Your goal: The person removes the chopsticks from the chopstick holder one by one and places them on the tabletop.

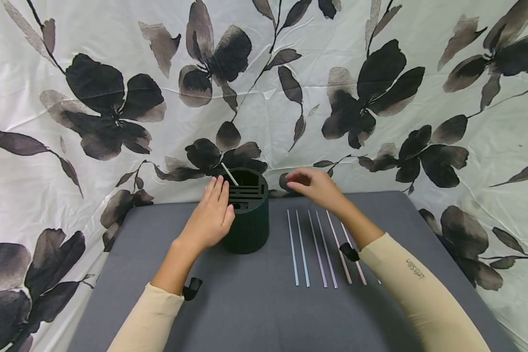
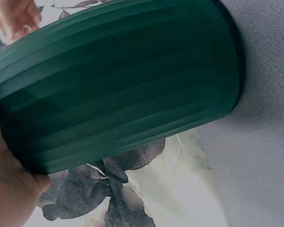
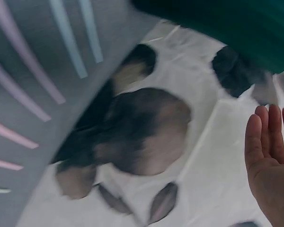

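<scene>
A dark green ribbed container (image 1: 246, 230) with a slotted top stands upright at the back of the table. From its open rear compartment a thin white stick (image 1: 230, 174) leans out toward the left. Fingers straight, my left hand (image 1: 209, 215) rests against the container's left upper edge; the left wrist view shows its thumb (image 2: 40, 182) at the rim. To the right of the container, my right hand (image 1: 312, 185) hovers in the air with loosely bent fingers and nothing in them. The right wrist view shows that hand (image 3: 272, 156) apart from the container.
Right of the container, thin sticks lie side by side on the grey table (image 1: 255, 303): blue (image 1: 292, 247), purple (image 1: 318, 249) and pink (image 1: 339, 247). A green stick (image 3: 0, 190) lies beyond them, mostly under the right forearm in the head view. A floral cloth (image 1: 281, 122) hangs behind.
</scene>
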Demonstrator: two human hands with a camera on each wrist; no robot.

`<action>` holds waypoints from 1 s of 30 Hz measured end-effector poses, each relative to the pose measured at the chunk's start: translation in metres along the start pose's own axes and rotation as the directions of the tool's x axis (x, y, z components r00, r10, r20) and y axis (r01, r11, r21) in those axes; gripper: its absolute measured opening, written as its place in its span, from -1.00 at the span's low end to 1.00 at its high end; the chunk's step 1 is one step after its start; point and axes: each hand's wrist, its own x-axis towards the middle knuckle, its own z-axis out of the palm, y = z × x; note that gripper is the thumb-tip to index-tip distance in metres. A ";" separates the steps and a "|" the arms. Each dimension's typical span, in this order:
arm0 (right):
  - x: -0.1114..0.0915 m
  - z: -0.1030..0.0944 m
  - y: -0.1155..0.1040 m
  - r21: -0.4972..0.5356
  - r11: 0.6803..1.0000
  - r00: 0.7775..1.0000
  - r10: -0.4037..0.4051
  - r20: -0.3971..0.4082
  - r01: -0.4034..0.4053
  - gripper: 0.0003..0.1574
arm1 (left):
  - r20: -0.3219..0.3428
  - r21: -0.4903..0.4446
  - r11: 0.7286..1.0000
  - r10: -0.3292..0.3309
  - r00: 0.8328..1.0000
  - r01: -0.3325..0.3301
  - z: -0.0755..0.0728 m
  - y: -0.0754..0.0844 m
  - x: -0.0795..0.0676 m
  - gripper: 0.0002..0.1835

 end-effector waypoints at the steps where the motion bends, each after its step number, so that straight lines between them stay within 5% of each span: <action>1: 0.004 0.003 -0.006 0.010 1.000 1.000 -0.010 0.009 0.010 -0.69 | 0.004 0.000 1.000 -0.001 1.000 0.001 0.000 0.000 0.000 -0.29; 13: 0.058 0.040 -0.064 -0.021 0.982 0.970 -0.179 0.163 0.185 -0.63 | 0.019 0.053 0.999 0.003 1.000 -0.004 -0.006 0.001 0.002 -0.28; 22: 0.079 0.065 -0.082 -0.125 0.977 0.963 -0.142 0.231 0.174 -0.73 | 0.021 0.080 0.997 0.018 1.000 -0.020 -0.007 0.001 0.005 -0.28; 30: 0.079 0.076 -0.081 -0.156 0.973 0.969 -0.134 0.206 0.168 -0.84 | 0.033 0.082 0.997 0.011 0.999 -0.013 -0.006 0.001 0.004 -0.28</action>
